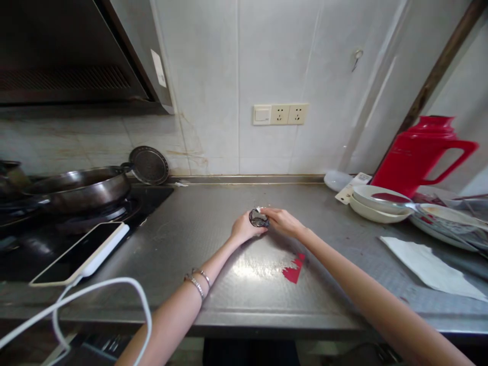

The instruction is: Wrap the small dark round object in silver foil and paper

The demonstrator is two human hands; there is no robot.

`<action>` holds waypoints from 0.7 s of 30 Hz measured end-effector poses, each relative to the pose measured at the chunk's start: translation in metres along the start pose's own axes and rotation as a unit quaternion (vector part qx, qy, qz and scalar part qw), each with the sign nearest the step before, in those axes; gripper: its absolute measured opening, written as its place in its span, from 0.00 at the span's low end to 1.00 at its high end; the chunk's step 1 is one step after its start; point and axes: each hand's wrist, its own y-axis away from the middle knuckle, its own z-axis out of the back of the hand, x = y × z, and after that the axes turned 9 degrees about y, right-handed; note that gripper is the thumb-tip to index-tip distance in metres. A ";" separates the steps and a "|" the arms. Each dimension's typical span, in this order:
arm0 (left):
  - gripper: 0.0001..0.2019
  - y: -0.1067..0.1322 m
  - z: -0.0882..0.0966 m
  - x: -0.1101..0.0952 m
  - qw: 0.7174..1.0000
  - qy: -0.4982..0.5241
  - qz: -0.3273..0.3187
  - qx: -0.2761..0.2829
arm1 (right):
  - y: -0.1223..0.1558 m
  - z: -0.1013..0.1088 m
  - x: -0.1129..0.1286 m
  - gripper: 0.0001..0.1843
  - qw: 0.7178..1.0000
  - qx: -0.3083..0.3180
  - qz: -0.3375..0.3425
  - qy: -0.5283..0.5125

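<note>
In the middle of the steel counter (190, 239) I hold a small round container with a dark rim (258, 218); its top faces me and looks shiny grey, with a small whitish bit at the far edge. My left hand (244, 229) is wrapped round its left side, thumb along the near side. Against its right and far rim press the closed fingers of my right hand (284, 221); the fingertips seem to pinch the edge near the whitish bit. What kind of container it is, I cannot tell. A torn red scrap (293, 269) lies nearer to me.
At left, a steel pan (82, 190) stands on the black stove, with a phone (80, 253) and white cable (114, 280) in front. To the right are stacked bowls (377, 211), a red thermos jug (419, 152), a patterned plate (446, 221) and a white paper sheet (427, 264).
</note>
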 end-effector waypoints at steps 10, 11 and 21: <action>0.32 0.001 0.001 0.000 1.000 0.010 -0.009 0.006 | 0.020 -0.009 0.008 0.25 0.999 -0.030 -0.005 0.037; 0.31 0.000 0.001 0.000 1.000 0.011 -0.014 0.004 | 0.022 -0.010 0.009 0.25 0.998 -0.035 -0.007 0.042; 0.32 -0.003 0.001 0.002 0.998 -0.021 -0.053 -0.008 | 0.036 -0.021 0.023 0.34 0.993 -0.073 0.029 0.087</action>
